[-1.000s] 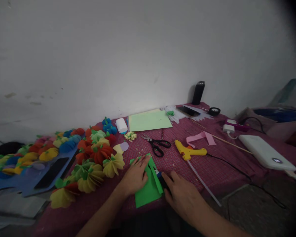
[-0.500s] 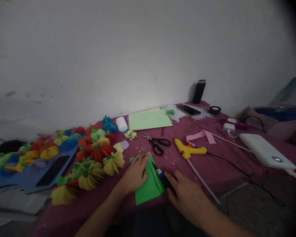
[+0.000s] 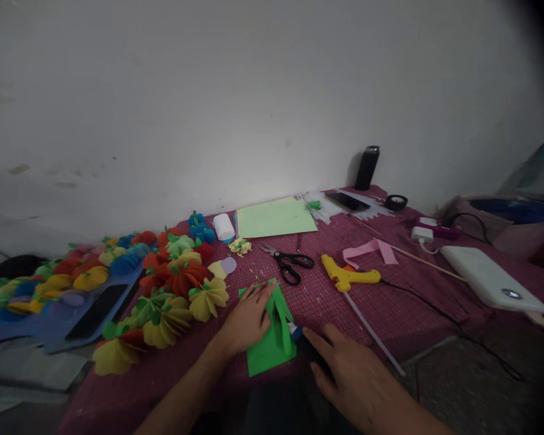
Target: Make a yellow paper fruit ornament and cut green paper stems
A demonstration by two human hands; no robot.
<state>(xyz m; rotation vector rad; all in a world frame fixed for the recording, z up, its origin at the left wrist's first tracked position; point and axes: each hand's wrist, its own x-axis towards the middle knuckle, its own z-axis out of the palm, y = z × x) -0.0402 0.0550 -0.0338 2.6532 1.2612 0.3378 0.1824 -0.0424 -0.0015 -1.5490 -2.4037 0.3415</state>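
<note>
My left hand [image 3: 249,321] lies flat with fingers spread, pressing a sheet of green paper [image 3: 263,356] onto the table. A narrow strip [image 3: 283,326] along the paper's right side curls upward. At that side, my right hand [image 3: 344,362] is closed round the dark handle of a cutting tool that looks like scissors [image 3: 294,330], with blue and white near the pivot. The green strip hides its blades. Beyond the paper lies another pair of black scissors [image 3: 288,263], partly spread. A yellow glue gun [image 3: 349,277] rests to the right, a clear glue stick below it.
Many colourful paper pumpkins [image 3: 181,272] crowd the left side. Light green sheets [image 3: 276,219], a white bottle [image 3: 223,227] and a phone [image 3: 348,202] lie farther back. A black flask [image 3: 367,168] stands near the wall. At right are a power bank [image 3: 492,278] and cables.
My right hand and its tool have pulled back slightly toward me and to the right. The green strip now stands up and curls over more. My left hand stays put.
</note>
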